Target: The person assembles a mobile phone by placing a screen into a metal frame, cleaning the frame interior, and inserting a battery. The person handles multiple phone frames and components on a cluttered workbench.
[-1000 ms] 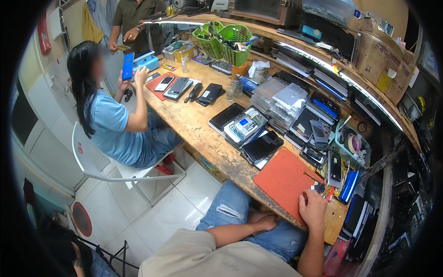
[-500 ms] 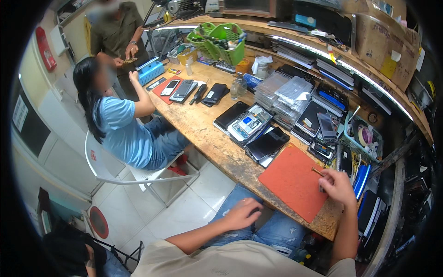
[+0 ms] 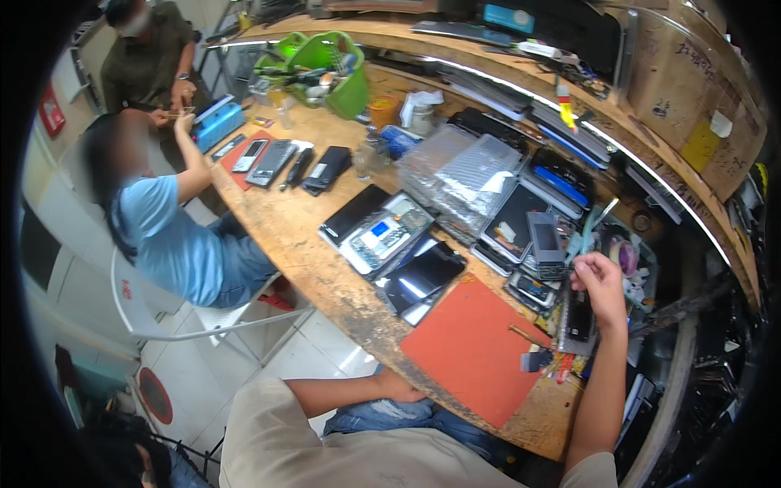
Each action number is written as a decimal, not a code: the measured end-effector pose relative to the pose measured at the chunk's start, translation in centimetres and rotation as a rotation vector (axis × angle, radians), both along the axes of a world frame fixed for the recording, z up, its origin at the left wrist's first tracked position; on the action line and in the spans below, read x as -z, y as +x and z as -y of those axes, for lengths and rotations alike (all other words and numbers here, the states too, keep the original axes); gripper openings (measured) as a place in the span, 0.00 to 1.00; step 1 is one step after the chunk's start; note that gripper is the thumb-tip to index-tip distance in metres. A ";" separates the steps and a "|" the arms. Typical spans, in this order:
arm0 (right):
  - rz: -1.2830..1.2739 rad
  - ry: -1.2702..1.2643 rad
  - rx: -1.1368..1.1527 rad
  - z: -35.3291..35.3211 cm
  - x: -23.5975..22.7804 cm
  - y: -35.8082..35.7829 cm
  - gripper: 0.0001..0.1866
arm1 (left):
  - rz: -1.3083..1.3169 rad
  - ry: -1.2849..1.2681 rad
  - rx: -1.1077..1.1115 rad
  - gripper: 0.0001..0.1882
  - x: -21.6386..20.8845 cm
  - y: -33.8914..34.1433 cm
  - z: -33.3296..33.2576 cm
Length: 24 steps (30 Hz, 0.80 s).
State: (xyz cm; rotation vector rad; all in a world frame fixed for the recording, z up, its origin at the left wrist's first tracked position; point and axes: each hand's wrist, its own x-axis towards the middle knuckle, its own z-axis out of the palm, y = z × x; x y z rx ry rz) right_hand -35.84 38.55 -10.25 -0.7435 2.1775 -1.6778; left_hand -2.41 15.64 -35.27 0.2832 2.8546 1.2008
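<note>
My right hand [image 3: 600,285] is raised over the right end of the bench, beside a basket [image 3: 647,272] of small things. Its fingers are loosely bent, and nothing shows between them. Below it, a thin brass-coloured tool [image 3: 529,334] lies on an orange mat [image 3: 464,350]. A small dark part [image 3: 534,360] lies by the tool. A small phone-like device [image 3: 545,233] rests on stacked devices close to my fingertips. My left hand [image 3: 403,386] lies at my lap by the bench's front edge, its fingers mostly hidden.
Left of the mat lie a dark-screened tablet [image 3: 427,272] and an opened device [image 3: 382,232]. Clear plastic trays [image 3: 464,175] are stacked behind. Green baskets [image 3: 350,85] stand farther back. A person in blue [image 3: 175,236] sits at the left; another person [image 3: 146,65] stands beyond.
My right hand has let go of the brass-coloured tool, left on the mat, and moved up toward the basket. My left hand has drawn toward the bench edge. The whole view has shifted.
</note>
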 end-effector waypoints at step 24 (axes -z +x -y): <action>-0.380 0.141 0.601 7.6 1.9 -18.5 0.12 | 0.250 -0.051 -0.025 0.21 6.3 -3.2 4.6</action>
